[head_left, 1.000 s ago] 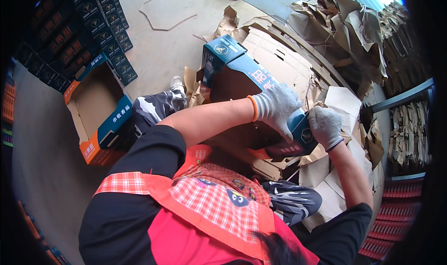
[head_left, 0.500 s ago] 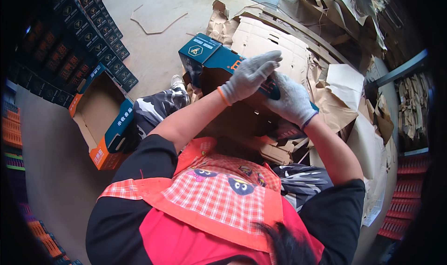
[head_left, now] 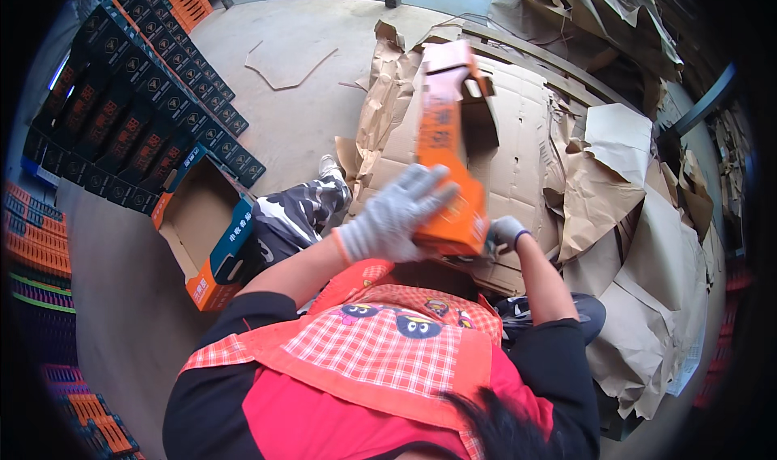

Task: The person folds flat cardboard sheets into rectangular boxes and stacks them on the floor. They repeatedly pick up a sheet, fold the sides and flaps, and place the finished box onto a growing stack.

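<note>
A cardboard box [head_left: 451, 217], its facing side orange, stands tilted up in front of me with its open cavity turned to the right. My left hand [head_left: 396, 217], in a grey work glove with an orange cuff, is closed on the box's near left side, fingers across the orange panel. At the near right corner my right hand [head_left: 508, 232], gloved with a dark cuff, is closed on the box's edge; its fingertips are partly hidden. Beneath the box lies a stack of flat brown cardboard [head_left: 518, 112].
An open orange and teal box [head_left: 194, 225] rests on the floor beside my left leg. Dark printed boxes [head_left: 121, 120] are stacked at the left. Crumpled brown paper [head_left: 603, 189] covers the right side. Plastic crates [head_left: 36, 233] line the far left. A bent strap [head_left: 283, 76] lies on the floor.
The box has been turned from its teal side to its orange side and swung upright. My left hand has moved down and left; my right hand has come down to the near corner.
</note>
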Demonstrator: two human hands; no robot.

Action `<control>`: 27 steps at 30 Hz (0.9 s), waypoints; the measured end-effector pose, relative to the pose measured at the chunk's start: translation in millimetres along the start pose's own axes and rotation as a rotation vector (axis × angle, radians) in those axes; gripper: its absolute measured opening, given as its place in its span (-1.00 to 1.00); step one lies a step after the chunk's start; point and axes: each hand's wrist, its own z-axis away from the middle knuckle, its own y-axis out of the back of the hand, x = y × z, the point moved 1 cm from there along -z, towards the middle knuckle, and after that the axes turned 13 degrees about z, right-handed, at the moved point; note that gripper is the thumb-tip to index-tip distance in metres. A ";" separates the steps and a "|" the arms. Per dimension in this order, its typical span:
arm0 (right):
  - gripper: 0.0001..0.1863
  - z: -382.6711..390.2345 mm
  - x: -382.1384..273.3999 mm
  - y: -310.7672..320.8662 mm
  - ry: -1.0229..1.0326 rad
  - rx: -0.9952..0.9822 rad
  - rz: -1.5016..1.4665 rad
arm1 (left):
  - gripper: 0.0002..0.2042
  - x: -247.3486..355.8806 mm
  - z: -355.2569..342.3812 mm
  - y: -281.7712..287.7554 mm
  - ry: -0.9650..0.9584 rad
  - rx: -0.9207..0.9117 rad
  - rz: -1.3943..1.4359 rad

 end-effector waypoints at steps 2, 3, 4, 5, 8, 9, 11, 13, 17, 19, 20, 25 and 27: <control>-0.72 9.6 1.6 0.4 -0.530 -0.058 -0.417 | -0.13 12.5 -31.6 -23.2 -0.141 0.057 0.087; -0.74 22.8 6.0 15.9 -0.601 0.282 -0.486 | -0.17 15.2 -45.4 -32.5 -0.160 0.033 0.161; -0.74 42.6 12.5 37.9 -0.631 0.581 -0.449 | -0.15 19.9 -55.1 -42.4 -0.202 0.037 0.176; -0.74 65.6 15.9 61.5 -0.711 0.846 -0.469 | -0.14 23.3 -64.5 -51.9 -0.243 0.050 0.185; -0.76 124.6 -15.2 116.3 -0.491 1.505 -0.742 | -0.03 30.6 -82.2 -78.1 -0.272 0.155 0.235; -0.76 135.3 -33.1 130.4 -0.430 1.517 -0.629 | 0.00 32.1 -85.5 -85.4 -0.296 0.250 0.290; -0.64 143.8 -65.0 152.3 -0.256 1.067 -0.737 | 0.06 33.2 -88.2 -98.3 -0.312 0.400 0.362; -0.64 143.3 -76.3 180.0 -0.249 1.069 -0.038 | 0.22 32.1 -87.4 -109.1 -0.262 0.485 0.427; -0.73 125.1 -72.8 201.4 -0.344 0.694 -0.466 | 0.41 28.5 -74.0 -123.4 -0.037 0.561 0.478; -0.72 114.4 -67.1 202.1 -0.462 0.504 -0.603 | 0.46 28.5 -69.0 -126.4 0.035 0.558 0.503; -0.78 109.1 -65.6 203.0 -0.458 0.471 -0.468 | 0.42 29.4 -68.6 -127.5 0.082 0.554 0.432; -0.88 65.0 -88.9 212.9 -0.083 0.732 0.112 | 0.08 31.9 -71.4 -130.4 0.250 0.223 0.985; -0.87 47.7 -102.8 224.3 -0.059 0.695 0.134 | 0.03 29.9 -66.3 -126.9 0.251 0.078 1.031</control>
